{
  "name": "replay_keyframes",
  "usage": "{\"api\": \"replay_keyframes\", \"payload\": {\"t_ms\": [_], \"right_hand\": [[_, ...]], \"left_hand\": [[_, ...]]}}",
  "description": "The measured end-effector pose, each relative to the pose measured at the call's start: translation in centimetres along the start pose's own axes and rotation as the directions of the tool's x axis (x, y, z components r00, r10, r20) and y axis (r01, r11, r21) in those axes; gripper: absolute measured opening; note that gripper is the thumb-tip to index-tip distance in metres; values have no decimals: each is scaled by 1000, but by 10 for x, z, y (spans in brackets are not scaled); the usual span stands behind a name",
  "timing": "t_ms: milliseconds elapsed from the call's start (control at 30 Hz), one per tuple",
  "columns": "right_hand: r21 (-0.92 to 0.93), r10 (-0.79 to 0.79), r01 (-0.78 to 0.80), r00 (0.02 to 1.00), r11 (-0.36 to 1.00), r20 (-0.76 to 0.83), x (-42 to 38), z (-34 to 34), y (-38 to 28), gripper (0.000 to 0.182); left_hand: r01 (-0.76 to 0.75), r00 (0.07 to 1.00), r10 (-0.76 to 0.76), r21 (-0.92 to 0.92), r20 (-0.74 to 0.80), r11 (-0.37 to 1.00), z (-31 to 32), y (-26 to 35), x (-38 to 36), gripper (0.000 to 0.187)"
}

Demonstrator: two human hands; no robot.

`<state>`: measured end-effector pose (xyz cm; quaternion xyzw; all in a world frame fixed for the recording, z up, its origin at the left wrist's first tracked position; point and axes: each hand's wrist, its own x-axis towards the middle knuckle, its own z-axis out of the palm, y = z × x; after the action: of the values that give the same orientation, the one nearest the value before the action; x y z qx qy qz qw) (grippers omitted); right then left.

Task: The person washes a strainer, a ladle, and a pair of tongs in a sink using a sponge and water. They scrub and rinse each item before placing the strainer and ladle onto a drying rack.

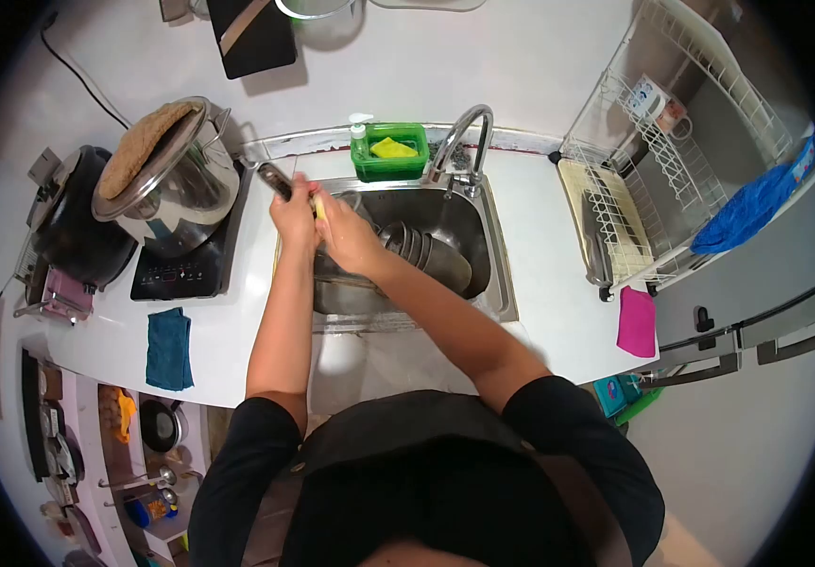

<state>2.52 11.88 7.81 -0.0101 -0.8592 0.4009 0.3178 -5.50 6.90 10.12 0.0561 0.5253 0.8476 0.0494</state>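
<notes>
Both of my hands are together over the left part of the steel sink [506, 274]. My left hand [294, 219] is closed around a utensil with a dark handle [275, 180], whose end sticks out to the upper left. Its other end is hidden, so its kind does not show. Pressed against it is my right hand [349, 238], wet and closed, with a bit of yellow sponge [319, 206] showing between the hands. Several metal bowls or pots [440, 265] lie stacked on their side in the sink, partly behind my right forearm.
A curved faucet [483, 142] rises behind the sink. Beside it stands a green caddy [388, 173] with a soap bottle [360, 142] and yellow cloth. A large steel pot [185, 203] sits on an induction cooker [180, 274] at left; a wire dish rack [662, 180] stands right.
</notes>
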Motion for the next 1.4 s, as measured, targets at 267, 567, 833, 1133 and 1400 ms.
{"api": "replay_keyframes", "payload": {"t_ms": [267,567,833,1133,1400], "right_hand": [[-79,-361,352,911,933,-202,-2,-47,26,12],[-325,-288,298,954,898,77,6,-26,48,32],[364,352,-192,821,911,-449,10,-29,55,34],[-389,-403,283,873,877,-274,-32,-54,40,17],[-107,-30,-6,944,994,-328,-33,-54,86,23]], "left_hand": [[149,980,-121,-185,156,971,-18,21,3,50],[100,955,-81,-55,286,993,-12,-7,-23,43],[94,741,-498,664,451,742,-7,-10,-30,41],[397,837,-393,71,380,915,-4,-31,-43,41],[390,857,-362,-1,368,921,-11,-64,-70,40]]}}
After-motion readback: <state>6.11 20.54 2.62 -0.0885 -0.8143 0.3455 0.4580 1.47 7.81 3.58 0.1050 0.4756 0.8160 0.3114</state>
